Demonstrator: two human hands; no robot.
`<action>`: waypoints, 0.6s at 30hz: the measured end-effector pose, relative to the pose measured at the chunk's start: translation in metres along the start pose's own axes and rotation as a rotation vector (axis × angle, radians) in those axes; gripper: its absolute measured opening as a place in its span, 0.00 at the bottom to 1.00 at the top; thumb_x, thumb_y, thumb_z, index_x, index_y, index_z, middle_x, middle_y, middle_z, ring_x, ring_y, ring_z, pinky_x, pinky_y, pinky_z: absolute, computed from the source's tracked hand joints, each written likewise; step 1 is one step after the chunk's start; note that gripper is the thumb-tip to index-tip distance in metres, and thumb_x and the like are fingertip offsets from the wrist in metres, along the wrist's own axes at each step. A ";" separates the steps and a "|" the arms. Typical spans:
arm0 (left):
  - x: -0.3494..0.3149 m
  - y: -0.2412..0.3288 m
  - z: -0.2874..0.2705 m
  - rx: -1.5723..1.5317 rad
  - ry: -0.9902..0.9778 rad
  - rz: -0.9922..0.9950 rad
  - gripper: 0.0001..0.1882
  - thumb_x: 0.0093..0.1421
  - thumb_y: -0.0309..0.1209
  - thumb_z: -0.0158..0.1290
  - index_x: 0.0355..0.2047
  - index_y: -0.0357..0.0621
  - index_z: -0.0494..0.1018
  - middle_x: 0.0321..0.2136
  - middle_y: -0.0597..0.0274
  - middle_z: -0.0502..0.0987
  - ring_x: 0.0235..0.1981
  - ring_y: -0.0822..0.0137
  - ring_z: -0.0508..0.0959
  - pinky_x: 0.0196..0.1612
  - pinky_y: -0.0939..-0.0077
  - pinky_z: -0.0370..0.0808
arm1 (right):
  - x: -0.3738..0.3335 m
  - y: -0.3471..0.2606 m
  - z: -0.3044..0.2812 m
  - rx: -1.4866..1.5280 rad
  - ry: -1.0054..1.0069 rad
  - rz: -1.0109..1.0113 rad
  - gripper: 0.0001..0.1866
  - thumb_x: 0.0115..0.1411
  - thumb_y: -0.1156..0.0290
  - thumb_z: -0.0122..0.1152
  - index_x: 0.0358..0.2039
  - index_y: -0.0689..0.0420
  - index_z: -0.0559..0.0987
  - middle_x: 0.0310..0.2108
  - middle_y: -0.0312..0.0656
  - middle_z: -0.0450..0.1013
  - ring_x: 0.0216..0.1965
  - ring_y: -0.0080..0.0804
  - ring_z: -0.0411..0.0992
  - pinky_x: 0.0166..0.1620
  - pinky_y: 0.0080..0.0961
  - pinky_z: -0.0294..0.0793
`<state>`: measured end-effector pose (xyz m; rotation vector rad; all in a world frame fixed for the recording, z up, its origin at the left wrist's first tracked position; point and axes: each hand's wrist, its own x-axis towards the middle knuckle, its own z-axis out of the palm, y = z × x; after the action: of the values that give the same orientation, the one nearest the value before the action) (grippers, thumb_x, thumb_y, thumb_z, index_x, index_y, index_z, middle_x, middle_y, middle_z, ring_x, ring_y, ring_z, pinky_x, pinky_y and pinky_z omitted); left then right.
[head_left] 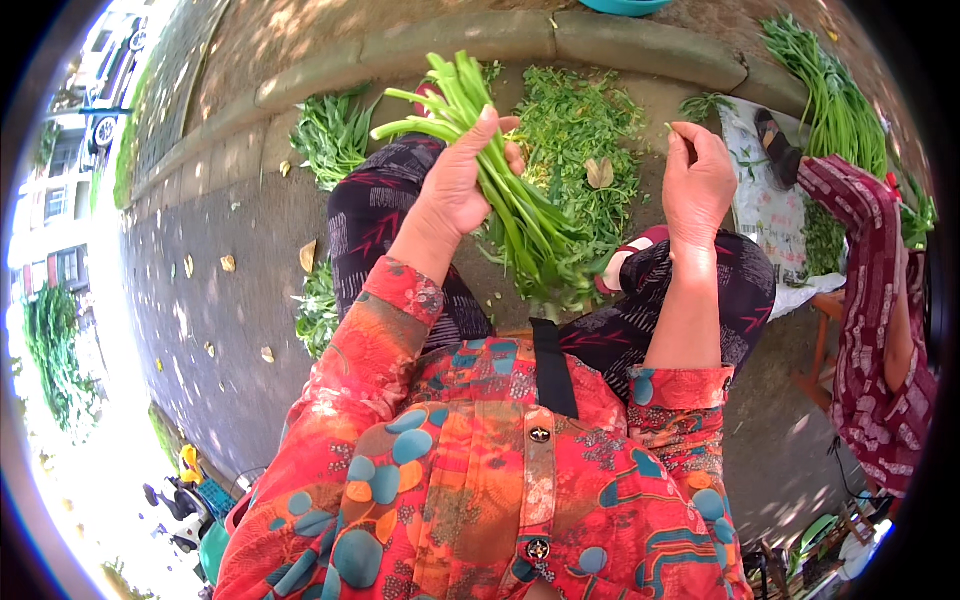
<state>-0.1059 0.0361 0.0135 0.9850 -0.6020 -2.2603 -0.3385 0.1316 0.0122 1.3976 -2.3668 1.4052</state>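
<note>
The person's left hand (pixel 462 170) is closed around a bunch of long leafy greens (pixel 510 215). Cut stem ends fan out above the grip, beyond the fingers and to their left; the leaves trail below the hand to its right, over the gap between the knees. Well apart to the right, at about the same height, the right hand (pixel 700 180) is bent at the wrist, thumb and fingertips pinched together on what looks like a tiny green scrap (pixel 669 127).

The work seems to be midway through picking over this bunch: one hand keeps it together, the other takes off small pieces. The next move would call for a light, precise pinch from the right hand and a left grip firm enough to hold the stems without crushing them.

The stems are smooth, pale green and probably crisp; the leaves are darker, narrow and limp. Between the hands, on the ground, spreads a loose pile of torn leaves (pixel 575 130), ragged and flecked with yellow, with a curled dry brown leaf (pixel 599 173) on top. Left of the left hand lies another leafy bundle (pixel 335 140). Under both forearms are dark patterned trousers (pixel 370 200) and a red floral shirt (pixel 480 430). Right of the right hand is a crinkled whitish sheet (pixel 755 205); beyond it, a thick heap of long-stemmed greens (pixel 845 110) and another person's maroon patterned clothing (pixel 870 300).
</note>
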 end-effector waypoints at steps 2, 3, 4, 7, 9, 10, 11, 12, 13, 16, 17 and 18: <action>-0.001 0.009 -0.002 -0.051 -0.066 0.050 0.18 0.59 0.41 0.54 0.41 0.40 0.68 0.28 0.61 0.72 0.30 0.65 0.72 0.33 0.73 0.73 | 0.001 -0.001 -0.001 0.010 -0.007 0.036 0.05 0.54 0.74 0.57 0.32 0.57 0.78 0.29 0.42 0.73 0.31 0.40 0.72 0.37 0.30 0.71; -0.004 0.013 0.002 -0.047 -0.055 0.120 0.15 0.59 0.40 0.54 0.39 0.42 0.68 0.29 0.61 0.71 0.31 0.64 0.72 0.35 0.73 0.73 | 0.001 0.002 -0.001 -0.001 -0.011 0.038 0.06 0.54 0.74 0.57 0.33 0.57 0.78 0.30 0.42 0.73 0.32 0.40 0.72 0.38 0.31 0.71; -0.002 0.015 -0.003 -0.087 -0.103 0.107 0.15 0.59 0.40 0.54 0.39 0.42 0.69 0.30 0.60 0.72 0.31 0.64 0.72 0.36 0.72 0.74 | 0.001 0.008 -0.001 -0.012 -0.016 0.039 0.07 0.53 0.75 0.56 0.34 0.57 0.78 0.30 0.43 0.73 0.32 0.41 0.72 0.38 0.32 0.71; -0.008 0.024 -0.006 -0.141 -0.142 0.120 0.15 0.60 0.40 0.54 0.39 0.41 0.70 0.32 0.58 0.73 0.36 0.60 0.74 0.42 0.65 0.74 | 0.000 0.008 0.002 -0.114 0.023 -0.020 0.11 0.52 0.75 0.55 0.38 0.58 0.78 0.32 0.45 0.73 0.34 0.43 0.72 0.41 0.34 0.71; -0.016 0.027 0.007 -0.163 -0.084 0.149 0.15 0.60 0.40 0.52 0.38 0.41 0.70 0.31 0.55 0.74 0.37 0.58 0.75 0.41 0.61 0.75 | -0.003 0.008 0.007 -0.095 -0.028 0.003 0.14 0.52 0.74 0.56 0.41 0.59 0.77 0.34 0.48 0.72 0.36 0.45 0.71 0.43 0.36 0.70; -0.014 0.024 0.003 -0.160 -0.155 0.174 0.13 0.61 0.39 0.51 0.38 0.42 0.70 0.30 0.57 0.74 0.39 0.57 0.75 0.44 0.60 0.74 | -0.007 0.010 0.008 -0.032 -0.105 0.056 0.16 0.53 0.74 0.56 0.43 0.60 0.76 0.36 0.49 0.72 0.37 0.46 0.71 0.45 0.36 0.69; -0.012 0.022 0.001 -0.132 -0.167 0.188 0.13 0.61 0.39 0.51 0.38 0.43 0.70 0.30 0.58 0.74 0.39 0.57 0.75 0.44 0.60 0.74 | -0.010 0.010 0.011 0.037 -0.178 0.104 0.18 0.53 0.73 0.56 0.45 0.60 0.75 0.37 0.50 0.72 0.39 0.47 0.71 0.46 0.36 0.69; -0.011 0.019 0.002 -0.105 -0.180 0.203 0.13 0.61 0.39 0.52 0.37 0.43 0.70 0.29 0.59 0.74 0.38 0.58 0.75 0.44 0.61 0.74 | -0.014 0.006 0.015 0.137 -0.293 0.165 0.19 0.53 0.71 0.58 0.47 0.61 0.74 0.40 0.51 0.71 0.41 0.45 0.71 0.47 0.35 0.68; -0.009 0.016 0.002 -0.078 -0.191 0.219 0.12 0.61 0.39 0.52 0.37 0.43 0.70 0.29 0.60 0.74 0.38 0.59 0.76 0.44 0.61 0.74 | -0.019 0.001 0.018 0.237 -0.411 0.224 0.21 0.54 0.69 0.59 0.49 0.61 0.72 0.43 0.52 0.71 0.43 0.43 0.71 0.48 0.34 0.68; -0.009 0.008 0.009 -0.083 -0.137 0.183 0.12 0.60 0.35 0.54 0.38 0.42 0.68 0.27 0.62 0.74 0.34 0.64 0.76 0.41 0.67 0.75 | -0.033 -0.036 0.022 0.499 -0.633 0.241 0.31 0.50 0.63 0.66 0.53 0.61 0.70 0.46 0.49 0.70 0.48 0.37 0.69 0.52 0.30 0.66; -0.009 0.005 0.013 -0.092 -0.120 0.160 0.12 0.60 0.34 0.54 0.39 0.42 0.67 0.27 0.62 0.74 0.33 0.64 0.76 0.40 0.68 0.75 | -0.038 -0.045 0.022 0.563 -0.673 0.215 0.34 0.48 0.61 0.69 0.53 0.61 0.69 0.47 0.48 0.70 0.49 0.36 0.68 0.52 0.29 0.66; -0.011 0.004 0.018 -0.094 -0.131 0.167 0.13 0.60 0.33 0.54 0.41 0.40 0.66 0.28 0.60 0.74 0.33 0.64 0.76 0.40 0.69 0.75 | -0.041 -0.052 0.022 0.662 -0.716 0.228 0.40 0.44 0.59 0.72 0.56 0.62 0.67 0.48 0.49 0.68 0.51 0.38 0.67 0.54 0.30 0.64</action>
<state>-0.1122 0.0435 0.0321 0.7175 -0.6040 -2.1946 -0.2689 0.1339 0.0155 2.1393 -2.6270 2.1932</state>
